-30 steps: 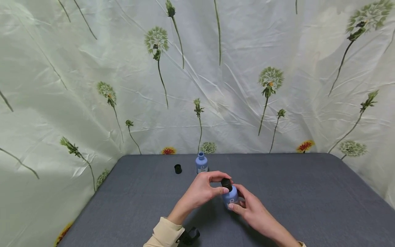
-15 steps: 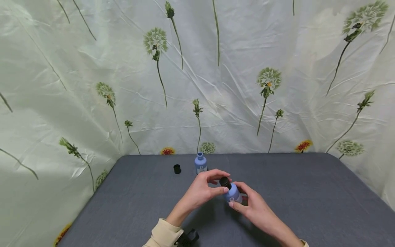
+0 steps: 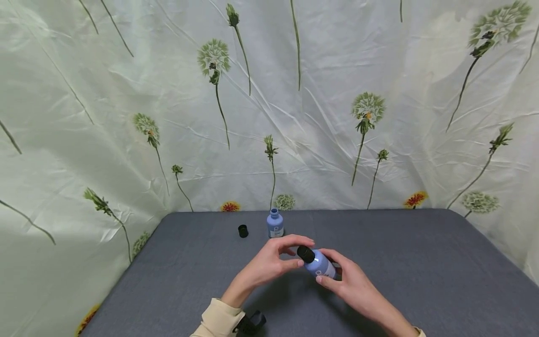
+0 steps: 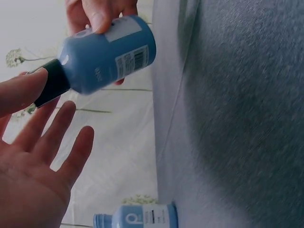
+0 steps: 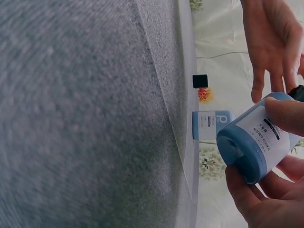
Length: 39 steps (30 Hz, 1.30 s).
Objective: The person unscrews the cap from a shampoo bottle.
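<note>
My right hand [image 3: 351,283] grips a small blue bottle [image 3: 321,266] with a white label, raised above the table and tilted so its black cap [image 3: 306,254] points up and left. Around the cap curves my left hand [image 3: 275,262]. In the left wrist view, the left thumb [image 4: 28,90] lies against the cap [image 4: 52,83], with the index finger mostly hidden behind it and the other fingers spread. The right wrist view shows the right thumb [image 5: 285,114] on the label and fingers under the bottle [image 5: 259,137].
A second blue bottle [image 3: 275,223], uncapped, stands upright near the back of the grey table [image 3: 400,262]. Left of it a loose black cap [image 3: 243,230] rests on the cloth. A white flower-printed curtain [image 3: 311,117] hangs behind. A black strap [image 3: 250,323] is on the left wrist.
The held bottle has tipped further over, its capped end swinging to the left and its base to the right. The left thumb has shifted slightly left along with the cap.
</note>
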### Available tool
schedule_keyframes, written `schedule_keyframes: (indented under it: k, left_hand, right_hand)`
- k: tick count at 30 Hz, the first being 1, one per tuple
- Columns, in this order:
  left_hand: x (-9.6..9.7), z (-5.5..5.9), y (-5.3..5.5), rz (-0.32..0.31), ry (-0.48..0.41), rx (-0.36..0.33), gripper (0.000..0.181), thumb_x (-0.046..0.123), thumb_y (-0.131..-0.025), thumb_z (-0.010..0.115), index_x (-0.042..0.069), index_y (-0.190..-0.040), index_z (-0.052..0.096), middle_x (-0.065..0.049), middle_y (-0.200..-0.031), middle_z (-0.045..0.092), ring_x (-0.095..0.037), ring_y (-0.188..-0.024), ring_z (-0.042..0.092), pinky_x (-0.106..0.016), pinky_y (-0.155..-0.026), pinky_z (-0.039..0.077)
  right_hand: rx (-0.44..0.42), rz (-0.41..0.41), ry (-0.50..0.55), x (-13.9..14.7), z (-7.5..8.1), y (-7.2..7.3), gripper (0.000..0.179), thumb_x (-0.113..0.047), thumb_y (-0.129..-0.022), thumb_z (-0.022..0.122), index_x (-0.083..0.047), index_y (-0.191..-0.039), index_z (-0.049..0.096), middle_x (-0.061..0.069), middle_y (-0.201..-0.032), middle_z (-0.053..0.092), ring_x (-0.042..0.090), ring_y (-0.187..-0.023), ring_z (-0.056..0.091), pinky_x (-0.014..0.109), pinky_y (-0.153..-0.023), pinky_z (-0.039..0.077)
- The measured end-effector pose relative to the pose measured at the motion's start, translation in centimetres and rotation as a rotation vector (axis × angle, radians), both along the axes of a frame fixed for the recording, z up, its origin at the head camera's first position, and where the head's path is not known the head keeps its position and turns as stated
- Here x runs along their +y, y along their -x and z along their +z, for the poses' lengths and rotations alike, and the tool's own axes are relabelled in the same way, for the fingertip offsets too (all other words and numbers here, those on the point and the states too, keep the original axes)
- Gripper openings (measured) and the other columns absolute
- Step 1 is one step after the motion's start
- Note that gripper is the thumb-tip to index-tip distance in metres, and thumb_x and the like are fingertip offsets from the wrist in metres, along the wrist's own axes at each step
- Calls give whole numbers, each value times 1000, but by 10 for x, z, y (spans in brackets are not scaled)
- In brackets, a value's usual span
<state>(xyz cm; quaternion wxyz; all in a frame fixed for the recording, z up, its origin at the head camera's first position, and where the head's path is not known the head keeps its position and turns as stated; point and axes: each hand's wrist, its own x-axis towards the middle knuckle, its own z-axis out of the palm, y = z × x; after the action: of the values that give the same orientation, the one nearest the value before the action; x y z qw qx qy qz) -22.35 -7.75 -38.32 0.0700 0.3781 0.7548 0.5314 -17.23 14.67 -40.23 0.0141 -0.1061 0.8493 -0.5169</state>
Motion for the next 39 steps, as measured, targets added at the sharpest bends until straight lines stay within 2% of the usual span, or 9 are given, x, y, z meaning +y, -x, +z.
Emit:
schedule_keyframes:
  k: [4,8,12,18,24,34,39]
  left_hand:
    - [-3,2,1,-39,0,29,40,1,-92,66,17,-128,66,9,-136,57,-11,-127,49,-47,-95,44]
    - [-4,4,0,-44,20,39,41,-3,-92,64,17,-127,67,11,-132,60,-11,-125,51,-49,-94,44]
    - [-6,8,-3,13,62,52,40,0,-92,66,21,-125,68,14,-125,63,-9,-118,55,-44,-92,44]
    - [-8,14,-7,112,145,108,33,15,-90,73,24,-122,70,17,-117,65,-6,-110,57,-38,-91,45]
    - [-6,14,-8,193,194,133,28,27,-84,80,26,-111,73,19,-103,67,-3,-99,60,-36,-87,46]
    - [-5,10,-6,238,187,103,24,35,-82,81,28,-104,73,18,-94,67,-4,-93,60,-41,-85,47]
    - [-5,8,-4,232,183,92,27,37,-83,79,27,-108,72,17,-93,66,-16,-93,64,-33,-78,48]
  right_hand:
    - [10,6,1,3,1,0,56,-20,-84,80,-10,-133,56,12,-131,57,25,-109,58,43,-86,50]
    - [16,13,-10,4,3,-1,56,-21,-84,80,-11,-133,56,11,-131,57,24,-110,57,45,-87,49]
    - [10,19,-20,3,6,-2,54,-22,-84,79,-14,-133,57,9,-129,57,24,-111,56,47,-87,49]
    - [19,11,-25,1,7,-4,53,-19,-84,79,-17,-132,57,7,-128,57,23,-108,55,45,-85,48]
    - [52,-14,-66,0,5,-5,51,-16,-82,81,-19,-129,60,4,-125,59,21,-106,55,44,-86,45]
    - [79,-63,-122,-2,5,-5,53,-11,-79,82,-22,-126,63,-1,-119,61,19,-102,54,43,-85,45]
    - [112,-57,-129,-2,4,-4,52,-13,-79,83,-22,-127,63,-1,-119,60,18,-102,53,43,-85,45]
